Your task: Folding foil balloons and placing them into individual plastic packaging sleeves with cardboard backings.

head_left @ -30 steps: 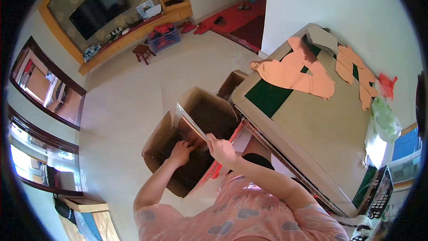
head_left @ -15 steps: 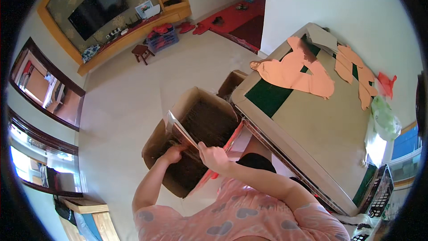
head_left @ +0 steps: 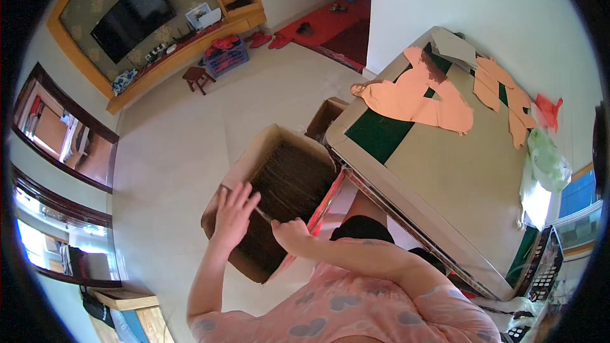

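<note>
An open cardboard box (head_left: 244,168) stands in front of me, its inside lined with dark brown, finely ridged material (head_left: 295,174) whose kind I cannot make out. Across its middle runs the pale top edge of a thin flat sheet (head_left: 262,214), most of it down inside the box. Over the box's left side my left hand (head_left: 234,215) is open, fingers spread beside the sheet's far end. My right hand (head_left: 292,236) is closed at the near end of that edge, its thumb along the top.
To the right, a table (head_left: 451,184) carries orange cut-out shapes (head_left: 413,101) and grey board pieces (head_left: 454,47). A smaller box (head_left: 327,119) sits by its corner. Farther off are a wooden stool (head_left: 199,79), a blue basket (head_left: 227,59) and a television (head_left: 133,18).
The thin sheet, tilted up between both hands before, has gone down into the box. My left hand has let go, risen and spread its fingers. My right hand moved slightly down and left.
</note>
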Action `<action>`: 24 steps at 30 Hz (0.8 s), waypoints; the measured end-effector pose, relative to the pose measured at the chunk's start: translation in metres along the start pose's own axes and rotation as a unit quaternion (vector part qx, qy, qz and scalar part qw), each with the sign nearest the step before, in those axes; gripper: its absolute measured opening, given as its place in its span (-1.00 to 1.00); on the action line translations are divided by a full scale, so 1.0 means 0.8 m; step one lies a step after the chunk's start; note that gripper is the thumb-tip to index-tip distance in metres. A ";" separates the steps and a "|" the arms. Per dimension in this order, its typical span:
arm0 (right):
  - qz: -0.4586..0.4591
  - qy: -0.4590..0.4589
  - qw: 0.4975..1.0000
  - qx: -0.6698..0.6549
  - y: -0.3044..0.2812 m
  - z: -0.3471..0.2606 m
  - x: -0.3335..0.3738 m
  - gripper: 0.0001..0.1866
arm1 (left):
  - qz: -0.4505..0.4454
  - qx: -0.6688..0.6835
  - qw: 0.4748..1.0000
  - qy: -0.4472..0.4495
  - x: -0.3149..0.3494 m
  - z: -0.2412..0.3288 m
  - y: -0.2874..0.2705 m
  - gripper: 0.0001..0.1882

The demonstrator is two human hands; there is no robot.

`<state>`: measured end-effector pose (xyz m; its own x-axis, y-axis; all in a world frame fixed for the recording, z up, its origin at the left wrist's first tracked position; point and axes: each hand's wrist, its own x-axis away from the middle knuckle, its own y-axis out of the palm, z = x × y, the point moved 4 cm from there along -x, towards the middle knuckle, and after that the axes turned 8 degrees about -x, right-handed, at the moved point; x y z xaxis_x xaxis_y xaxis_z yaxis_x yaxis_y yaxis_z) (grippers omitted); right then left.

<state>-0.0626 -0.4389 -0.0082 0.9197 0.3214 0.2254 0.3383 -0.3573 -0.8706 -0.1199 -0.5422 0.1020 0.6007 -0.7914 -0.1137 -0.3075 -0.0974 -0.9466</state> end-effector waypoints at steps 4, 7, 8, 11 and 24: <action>0.107 -0.103 0.989 -0.026 -0.046 0.002 0.036 -0.60 | -0.038 0.097 0.994 0.015 0.032 -0.005 0.104 -0.79; 0.274 -0.135 0.937 -0.171 -0.100 0.048 0.079 -0.65 | -0.195 0.011 0.979 0.049 0.046 -0.010 0.165 -0.81; 0.317 -0.135 0.915 -0.211 -0.116 0.069 0.097 -0.67 | -0.194 0.011 0.980 0.050 0.045 -0.007 0.173 -0.81; 0.305 -0.051 0.923 -0.229 -0.146 0.129 0.136 -0.72 | -0.184 -0.009 0.980 0.079 0.041 0.000 0.202 -0.81; 0.317 0.052 0.871 -0.371 -0.123 0.232 0.238 -0.74 | -0.312 -0.063 0.938 0.141 0.009 0.053 0.240 -0.80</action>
<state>0.0426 -0.1799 0.0390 0.9686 -0.2146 -0.1254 -0.2443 -0.9147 -0.3219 -0.1431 -0.5413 -0.0936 0.4785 -0.6836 0.5511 -0.0562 -0.6502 -0.7577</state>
